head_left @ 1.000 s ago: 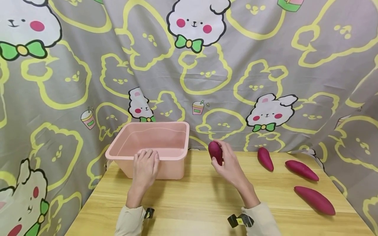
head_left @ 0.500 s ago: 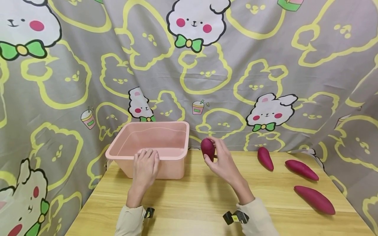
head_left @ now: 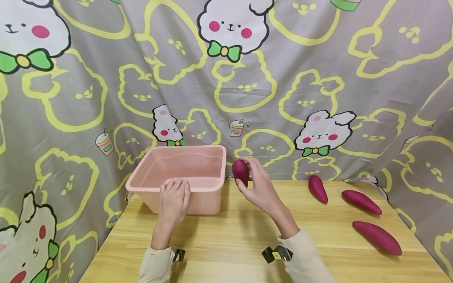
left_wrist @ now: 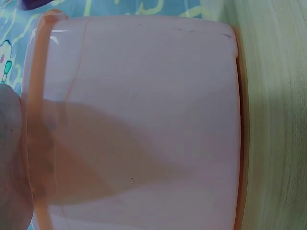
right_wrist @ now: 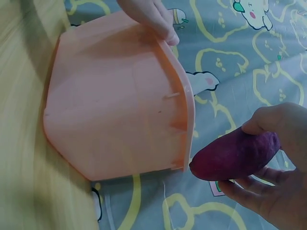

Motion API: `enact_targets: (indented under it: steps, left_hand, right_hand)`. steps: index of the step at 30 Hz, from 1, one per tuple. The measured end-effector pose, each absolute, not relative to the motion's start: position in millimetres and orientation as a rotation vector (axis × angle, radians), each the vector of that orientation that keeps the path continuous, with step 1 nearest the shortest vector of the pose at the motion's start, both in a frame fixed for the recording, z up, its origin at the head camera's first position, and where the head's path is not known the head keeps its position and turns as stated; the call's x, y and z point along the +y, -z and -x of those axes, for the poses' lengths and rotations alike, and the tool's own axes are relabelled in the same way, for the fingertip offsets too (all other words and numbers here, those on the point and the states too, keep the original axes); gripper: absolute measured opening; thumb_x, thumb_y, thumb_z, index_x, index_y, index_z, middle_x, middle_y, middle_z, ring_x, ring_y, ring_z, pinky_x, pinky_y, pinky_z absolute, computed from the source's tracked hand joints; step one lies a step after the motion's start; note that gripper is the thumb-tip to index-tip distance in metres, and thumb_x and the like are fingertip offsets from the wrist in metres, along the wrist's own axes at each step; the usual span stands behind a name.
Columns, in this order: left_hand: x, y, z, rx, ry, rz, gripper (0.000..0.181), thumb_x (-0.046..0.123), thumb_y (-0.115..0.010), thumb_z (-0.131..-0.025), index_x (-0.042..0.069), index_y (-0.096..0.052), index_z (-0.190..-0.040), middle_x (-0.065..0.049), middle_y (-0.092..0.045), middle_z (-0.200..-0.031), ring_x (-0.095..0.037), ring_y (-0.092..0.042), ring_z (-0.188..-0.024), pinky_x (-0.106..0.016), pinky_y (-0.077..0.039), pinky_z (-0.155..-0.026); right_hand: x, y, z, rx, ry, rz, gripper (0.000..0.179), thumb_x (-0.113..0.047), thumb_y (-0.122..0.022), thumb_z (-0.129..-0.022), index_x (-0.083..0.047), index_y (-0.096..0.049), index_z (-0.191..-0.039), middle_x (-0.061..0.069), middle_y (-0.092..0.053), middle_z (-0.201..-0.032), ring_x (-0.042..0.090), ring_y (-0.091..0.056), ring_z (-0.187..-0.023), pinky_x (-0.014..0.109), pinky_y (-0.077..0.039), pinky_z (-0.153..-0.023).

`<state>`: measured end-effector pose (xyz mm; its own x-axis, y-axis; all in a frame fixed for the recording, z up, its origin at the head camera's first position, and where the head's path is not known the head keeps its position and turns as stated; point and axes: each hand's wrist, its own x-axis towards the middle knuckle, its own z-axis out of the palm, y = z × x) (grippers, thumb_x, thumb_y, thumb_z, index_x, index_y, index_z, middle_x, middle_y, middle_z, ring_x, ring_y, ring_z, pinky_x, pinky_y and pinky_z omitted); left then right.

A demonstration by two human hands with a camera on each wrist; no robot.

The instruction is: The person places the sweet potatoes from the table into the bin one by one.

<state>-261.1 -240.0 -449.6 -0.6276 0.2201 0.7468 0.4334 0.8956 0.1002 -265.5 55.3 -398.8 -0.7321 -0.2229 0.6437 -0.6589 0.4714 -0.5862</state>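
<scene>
In the head view my right hand (head_left: pixel 262 193) holds a purple sweet potato (head_left: pixel 239 171) between thumb and fingers. It is in the air, just right of a pink plastic bin (head_left: pixel 205 203). The right wrist view shows the sweet potato (right_wrist: pixel 235 154) tilted, its rounded end close to the bin's rim (right_wrist: pixel 190 115). My left hand (head_left: pixel 174 202) grips the bin's front rim, fingers curled over it. The bin's visible inside holds nothing, though its near floor is hidden behind the front wall and hand.
On the right of the wooden table (head_left: pixel 226 251) lie three more sweet potatoes, a far one (head_left: pixel 317 189), a middle one (head_left: pixel 361 201) and a near one (head_left: pixel 377 237). A patterned grey curtain (head_left: pixel 255 98) hangs behind and around the table.
My right hand has moved left and slightly up with the sweet potato, closer to the bin. The left hand and the bin have stayed in place.
</scene>
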Motion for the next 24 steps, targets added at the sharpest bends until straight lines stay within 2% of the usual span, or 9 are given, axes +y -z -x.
enact_targets:
  steps: [15,24]
  left_hand:
    - [-240.0,449.5,260.9,-2.267,0.342,0.46,0.036,0.024,-0.033,-0.107,0.008,-0.06,-0.09,-0.01,-0.061,-0.087,-0.036,-0.054,-0.086,-0.051,-0.036,-0.079]
    - [-239.7,449.4,261.2,-2.272,0.344,0.458,0.035,0.023,-0.034,-0.107,0.009,-0.06,-0.09,-0.009,-0.061,-0.086,-0.036,-0.054,-0.086,-0.051,-0.036,-0.079]
  right_hand:
    - [40.5,384.9,269.5,-2.16,-1.292,-0.792,0.06,-0.007,-0.074,-0.089,-0.01,-0.048,-0.143,0.009,-0.056,-0.133,0.025,-0.062,-0.112,0.035,-0.061,-0.076]
    - [31.3,377.0,271.3,-2.104,-1.345,-0.821,0.061,-0.004,-0.075,-0.087,-0.011,-0.05,-0.142,0.006,-0.057,-0.134,0.024,-0.063,-0.114,0.034,-0.06,-0.079]
